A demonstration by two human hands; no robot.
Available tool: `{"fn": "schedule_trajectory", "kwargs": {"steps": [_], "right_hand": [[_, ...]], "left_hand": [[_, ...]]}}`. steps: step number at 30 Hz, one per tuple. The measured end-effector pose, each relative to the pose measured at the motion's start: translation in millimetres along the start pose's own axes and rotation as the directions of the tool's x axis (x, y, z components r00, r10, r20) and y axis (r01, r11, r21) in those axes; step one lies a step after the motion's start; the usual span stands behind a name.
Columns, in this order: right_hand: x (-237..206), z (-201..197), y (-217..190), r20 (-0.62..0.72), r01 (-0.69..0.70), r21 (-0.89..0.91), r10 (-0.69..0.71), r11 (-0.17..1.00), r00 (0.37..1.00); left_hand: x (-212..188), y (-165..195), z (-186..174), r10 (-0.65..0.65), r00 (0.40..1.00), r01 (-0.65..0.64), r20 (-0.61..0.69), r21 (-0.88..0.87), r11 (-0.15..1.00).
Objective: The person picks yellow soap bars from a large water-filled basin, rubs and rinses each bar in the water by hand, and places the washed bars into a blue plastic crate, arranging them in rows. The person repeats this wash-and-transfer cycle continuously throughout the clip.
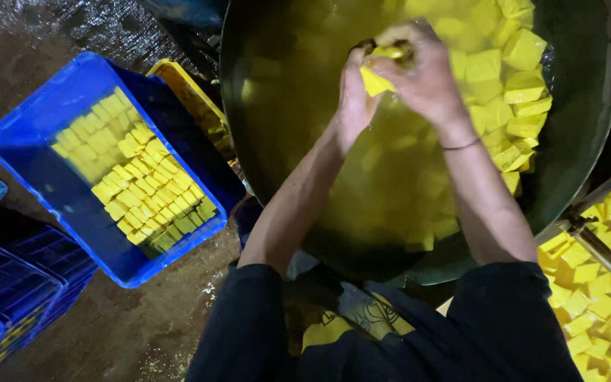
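Left hand: positioned at 12 o'clock over the wok, fingers curled shut around a yellow block, palm turned toward the other hand.
Right hand: pressed against the left hand from 1 o'clock, fingers closed over the upper part of the same block; a thin band sat on its wrist.
Yellow block: held between both hands just above the liquid surface; whether a second piece sat under the right fingers could not be told.
Wok: large dark vessel filled with yellow liquid; loose yellow cubes were heaped at 2 to 3 o'clock, and fainter ones lay submerged near centre.
Blue crate: stood at 9 o'clock, beside the wok; neat rows of cubes covered roughly half its floor.
Second heap: cubes lay piled at 4 o'clock, outside the wok.
Progress, judged: the crate was partly filled and had room left; many cubes remained in the wok, so handling appeared near its middle.
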State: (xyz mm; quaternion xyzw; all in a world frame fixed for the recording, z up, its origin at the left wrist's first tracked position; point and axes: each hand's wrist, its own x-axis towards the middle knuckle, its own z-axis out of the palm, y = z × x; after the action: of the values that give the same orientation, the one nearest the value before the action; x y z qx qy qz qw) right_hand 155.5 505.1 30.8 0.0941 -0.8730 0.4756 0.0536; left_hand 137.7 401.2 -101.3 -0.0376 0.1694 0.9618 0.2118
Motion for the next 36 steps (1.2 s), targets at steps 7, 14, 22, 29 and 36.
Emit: {"fn": "schedule_trajectory", "kwargs": {"steps": [7,14,22,29,36], "right_hand": [[43.5,1.7,21.0,0.119,-0.268,-0.104,0.280,0.958,0.953],[85.5,-1.6,60.8,0.036,0.058,-0.866,-0.054,0.496,0.998],[89.7,10.6,69.9,-0.129,-0.187,-0.339,0.152,0.922,0.980],[63.3,48.3,-25.4,0.338,-0.416,0.879,0.310,0.232,0.888],[48.0,161.6,-194.7,0.504,-0.398,0.526,0.101,0.752,0.858]], "left_hand": [[0.4,22.6,7.7,0.062,0.993,-0.021,0.105,-0.351,0.936],[4.3,89.8,32.8,-0.016,0.947,-0.043,-0.322,-0.176,0.983],[-57.8,175.2,47.6,0.060,0.988,-0.085,-0.141,-0.175,0.981],[-129.3,269.7,30.1,0.256,0.964,-0.241,0.071,-0.171,0.955],[-168.4,328.1,-57.4,0.366,0.915,-0.393,-0.171,-0.168,0.904]]}}
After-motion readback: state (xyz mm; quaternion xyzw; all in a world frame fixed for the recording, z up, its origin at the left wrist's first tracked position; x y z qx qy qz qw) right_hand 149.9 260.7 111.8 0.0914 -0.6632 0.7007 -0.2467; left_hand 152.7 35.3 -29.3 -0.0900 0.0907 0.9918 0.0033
